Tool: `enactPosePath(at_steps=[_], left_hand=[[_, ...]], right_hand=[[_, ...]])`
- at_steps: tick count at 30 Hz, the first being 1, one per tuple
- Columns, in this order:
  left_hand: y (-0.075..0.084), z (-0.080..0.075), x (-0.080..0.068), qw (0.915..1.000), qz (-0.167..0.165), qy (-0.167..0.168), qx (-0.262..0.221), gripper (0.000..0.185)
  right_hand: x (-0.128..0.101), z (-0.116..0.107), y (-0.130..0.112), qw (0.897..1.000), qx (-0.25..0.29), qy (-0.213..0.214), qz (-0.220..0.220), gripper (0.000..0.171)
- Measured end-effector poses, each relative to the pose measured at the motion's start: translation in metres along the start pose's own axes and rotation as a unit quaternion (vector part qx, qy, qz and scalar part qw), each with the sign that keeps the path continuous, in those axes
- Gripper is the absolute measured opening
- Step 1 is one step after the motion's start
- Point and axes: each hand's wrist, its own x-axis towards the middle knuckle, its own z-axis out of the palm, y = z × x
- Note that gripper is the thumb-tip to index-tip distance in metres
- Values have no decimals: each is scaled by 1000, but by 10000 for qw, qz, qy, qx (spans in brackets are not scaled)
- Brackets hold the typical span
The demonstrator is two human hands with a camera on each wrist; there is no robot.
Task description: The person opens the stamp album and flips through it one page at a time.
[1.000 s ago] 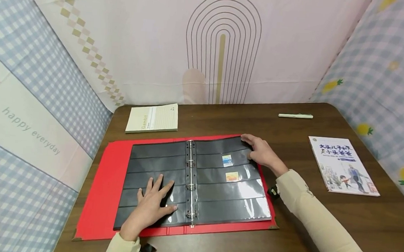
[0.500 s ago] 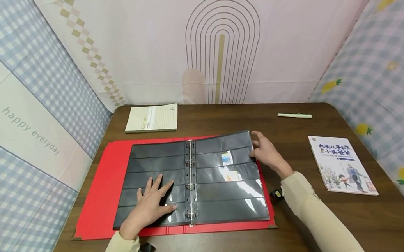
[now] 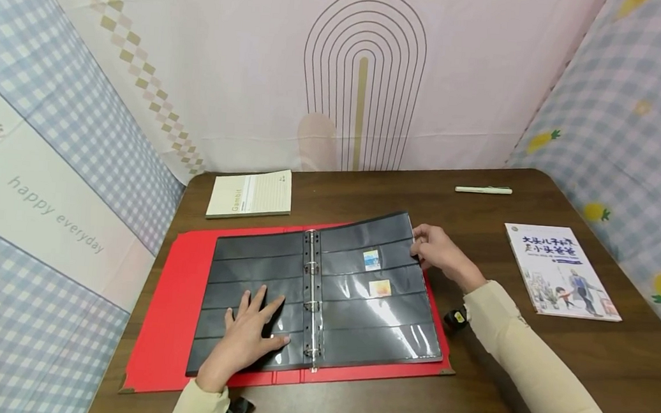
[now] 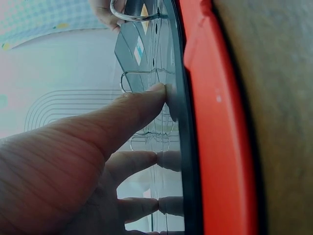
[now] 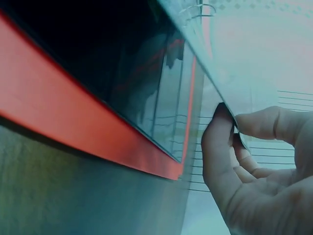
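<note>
A red ring binder (image 3: 159, 310) lies open on the brown table (image 3: 527, 361), filled with black pocket pages. Two small stamps (image 3: 371, 259) sit in pockets of the right page (image 3: 375, 312). My left hand (image 3: 252, 335) lies flat with spread fingers on the left page (image 3: 246, 264); the left wrist view shows the fingertips (image 4: 159, 93) pressing the sheet beside the red cover (image 4: 215, 127). My right hand (image 3: 437, 249) pinches the right page's far outer corner and holds it lifted off the stack; the right wrist view shows thumb (image 5: 217, 142) and fingers on the sheet's edge.
A cream notepad (image 3: 251, 193) lies at the back left of the table, a pale green pen (image 3: 483, 190) at the back right, and a picture book (image 3: 562, 271) on the right. Patterned cloth walls enclose the table on three sides.
My right hand has raised the far outer corner of the right page off the stack and shifted slightly right. The left hand stays flat on the left page.
</note>
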Motion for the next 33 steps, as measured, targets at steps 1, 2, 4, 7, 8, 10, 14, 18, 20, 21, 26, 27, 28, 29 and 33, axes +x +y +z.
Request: enactPosePath(at_steps=[1, 2, 4, 7, 8, 10, 14, 18, 20, 21, 26, 27, 28, 29, 33], left_hand=[[0, 0, 0, 10000, 2, -3, 2, 77], [-1, -1, 0, 10000, 22, 3, 2, 77], [-1, -1, 1, 10000, 20, -10, -7, 77], [-1, 0, 0, 10000, 25, -10, -15, 77], [-1, 0, 0, 10000, 28, -1, -8, 77], [-1, 1, -1, 10000, 14, 8, -21, 78], [-1, 1, -1, 10000, 34, 30, -19, 78], [-2, 1, -1, 10000, 62, 54, 1, 78], [-2, 1, -1, 9999, 77, 72, 13, 78], [-1, 1, -1, 9999, 86, 76, 1, 78], [-1, 2, 0, 9999, 123, 73, -64, 77], [-1, 1, 0, 9999, 124, 76, -76, 77], [-1, 1, 0, 9998, 139, 86, -62, 77], [-1, 1, 0, 9999, 124, 77, -59, 77], [-2, 1, -1, 9999, 98, 72, -47, 78]], right_hand=[[-1, -1, -2, 10000, -17, -55, 49, 36], [-1, -2, -5, 9999, -47, -127, 71, 37], [-3, -4, -9, 9995, -140, -268, 74, 40], [-4, -7, -17, 9984, -322, -462, -42, 42], [-4, -8, -19, 9980, -359, -513, -83, 42], [-5, -10, -25, 9973, -410, -590, -123, 42], [-5, -13, -34, 9967, -440, -673, -95, 40], [-6, -13, -42, 9958, -510, -758, -109, 42], [-7, -14, -46, 9950, -563, -813, -147, 44], [-7, -15, -48, 9946, -591, -833, -169, 45], [-12, -15, -65, 9928, -685, -937, -301, 49], [-13, -15, -69, 9926, -686, -960, -299, 50], [-13, -15, -73, 9920, -699, -998, -323, 50], [-14, -15, -76, 9917, -690, -1034, -325, 51], [-15, -14, -91, 9900, -698, -1159, -394, 48]])
